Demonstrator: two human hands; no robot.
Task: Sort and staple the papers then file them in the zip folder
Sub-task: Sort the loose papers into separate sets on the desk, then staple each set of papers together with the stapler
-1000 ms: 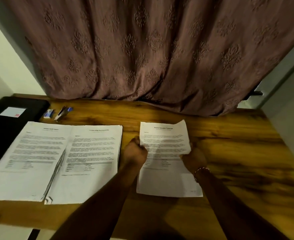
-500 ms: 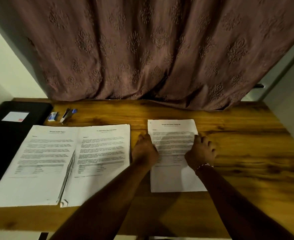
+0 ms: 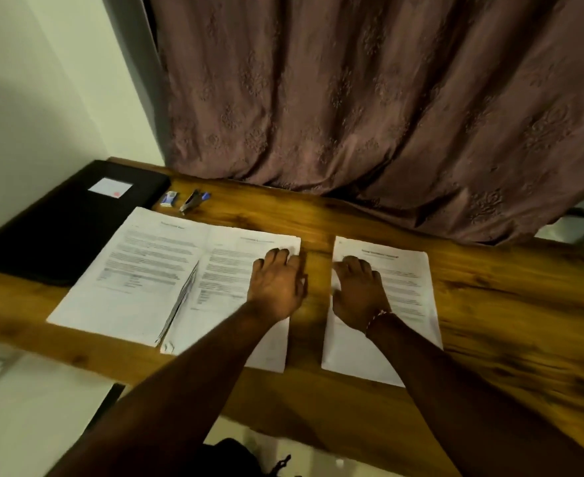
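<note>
Three lots of printed papers lie on the wooden table point(image 3: 507, 304). The left stack point(image 3: 135, 270) and the middle stack point(image 3: 225, 304) overlap at their edges. My left hand point(image 3: 277, 284) rests flat on the right edge of the middle stack, fingers straight. The right paper point(image 3: 407, 297) lies apart, flat on the table, and my right hand point(image 3: 357, 290) lies on its left side with fingers relaxed. A black zip folder point(image 3: 66, 222) with a white label sits at the far left. A small stapler point(image 3: 192, 200) and a staple box point(image 3: 169, 198) lie behind the papers.
A brown patterned curtain point(image 3: 369, 115) hangs down onto the table's back edge. A white wall stands at the left. The table's front edge runs under my forearms, with a pale floor below it.
The right paper, held up in both hands, was laid flat on the table. My left hand moved left onto the middle stack; my right hand shifted to the paper's left side. The view turned left.
</note>
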